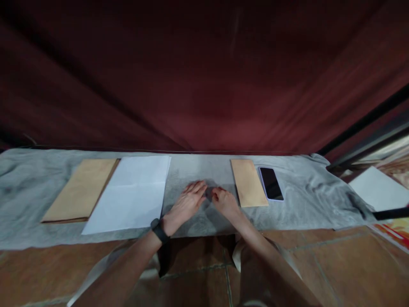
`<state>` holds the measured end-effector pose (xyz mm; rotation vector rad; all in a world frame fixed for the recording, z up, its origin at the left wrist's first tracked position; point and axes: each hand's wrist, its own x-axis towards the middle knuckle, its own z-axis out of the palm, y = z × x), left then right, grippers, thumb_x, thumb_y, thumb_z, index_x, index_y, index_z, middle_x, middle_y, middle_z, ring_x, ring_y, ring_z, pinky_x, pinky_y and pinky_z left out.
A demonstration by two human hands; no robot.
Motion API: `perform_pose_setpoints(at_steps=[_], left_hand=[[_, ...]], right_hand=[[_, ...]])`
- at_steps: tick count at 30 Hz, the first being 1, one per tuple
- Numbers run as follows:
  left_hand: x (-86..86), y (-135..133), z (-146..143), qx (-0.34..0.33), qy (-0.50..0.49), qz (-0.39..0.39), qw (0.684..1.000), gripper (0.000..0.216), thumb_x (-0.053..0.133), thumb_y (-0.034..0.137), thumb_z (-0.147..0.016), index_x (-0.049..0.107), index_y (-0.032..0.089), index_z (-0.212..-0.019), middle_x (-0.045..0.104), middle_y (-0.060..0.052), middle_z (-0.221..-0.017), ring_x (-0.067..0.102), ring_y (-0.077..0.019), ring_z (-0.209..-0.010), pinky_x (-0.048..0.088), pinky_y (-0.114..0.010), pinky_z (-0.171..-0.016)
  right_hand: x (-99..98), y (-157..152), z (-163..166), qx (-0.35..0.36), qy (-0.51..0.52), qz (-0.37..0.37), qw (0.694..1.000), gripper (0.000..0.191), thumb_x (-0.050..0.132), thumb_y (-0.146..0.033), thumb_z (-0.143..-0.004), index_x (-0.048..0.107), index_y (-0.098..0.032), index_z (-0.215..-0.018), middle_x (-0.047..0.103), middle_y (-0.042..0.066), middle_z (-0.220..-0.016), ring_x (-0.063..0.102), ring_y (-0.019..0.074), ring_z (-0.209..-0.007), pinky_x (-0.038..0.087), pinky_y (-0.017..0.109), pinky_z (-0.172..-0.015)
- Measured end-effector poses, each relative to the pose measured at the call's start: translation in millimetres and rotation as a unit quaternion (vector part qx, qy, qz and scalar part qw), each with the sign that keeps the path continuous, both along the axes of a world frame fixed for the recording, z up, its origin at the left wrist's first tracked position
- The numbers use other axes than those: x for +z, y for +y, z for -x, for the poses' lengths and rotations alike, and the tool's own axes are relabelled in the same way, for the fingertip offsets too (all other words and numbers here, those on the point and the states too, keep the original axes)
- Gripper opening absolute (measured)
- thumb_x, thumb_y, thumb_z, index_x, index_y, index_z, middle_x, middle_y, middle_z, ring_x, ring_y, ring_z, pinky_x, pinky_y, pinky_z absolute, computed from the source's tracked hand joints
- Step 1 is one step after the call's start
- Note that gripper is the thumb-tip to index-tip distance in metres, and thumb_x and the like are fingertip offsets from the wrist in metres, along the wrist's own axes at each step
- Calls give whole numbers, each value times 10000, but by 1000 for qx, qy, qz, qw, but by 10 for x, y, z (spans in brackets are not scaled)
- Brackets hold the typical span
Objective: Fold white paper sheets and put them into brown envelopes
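Observation:
My left hand (188, 200) lies over the grey cloth (198, 166) with its fingers stretched out, holding nothing; a dark watch (159, 230) is on that wrist. Close by, my right hand (226, 204) rests on the same cloth, its fingers curled in and no object showing in them. A small gap separates the two hands. Left of my left hand is a stack of white paper sheets (131, 192), with a faint crease across the top one. Beside my right hand lies a small tan envelope-like paper piece (249, 183).
A phone (271, 184) with a dark screen lies right of the small tan piece. Larger tan paper pieces (81, 189) are stacked at the left. Dark red fabric (204, 85) rises behind the cloth. A white board-like piece (381, 189) sits at the far right, above the tiled floor (345, 260).

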<state>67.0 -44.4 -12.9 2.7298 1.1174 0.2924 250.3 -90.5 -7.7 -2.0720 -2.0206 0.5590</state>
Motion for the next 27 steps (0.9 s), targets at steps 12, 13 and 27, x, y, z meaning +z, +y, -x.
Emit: perform_pose_setpoints(at_steps=[12,13,27], left_hand=[[170,327,740,363,85,39,927,674,477,405,-976,352,67,-1545,354,-237,-1604,316,-377,-1496,372,-577,-1142],[163,334,772,364,91,45,926,681,479,410,-972,349,69,-1548,346,-235,-1608,306,-380,-1500,361,-591,-1144],[112,302,945,333,85,93,934,842,517,582,-930,268,109,-1580,234,-214,-1659,209,-356,-1540,276,-597,-1174]], right_hand=[[-22,55,112,-4,-96,-5,995,231,445,-186,-1005,671,-209,-1052,756,91,-1005,728,198,-878,448,259,-708],[-22,54,115,-4,-96,-6,995,231,445,-186,-1005,671,-207,-1049,757,93,-1001,729,200,-877,446,262,-707],[-27,60,147,-10,-131,-9,991,217,457,-195,-1010,669,-223,-1047,765,68,-930,745,198,-835,433,243,-671]])
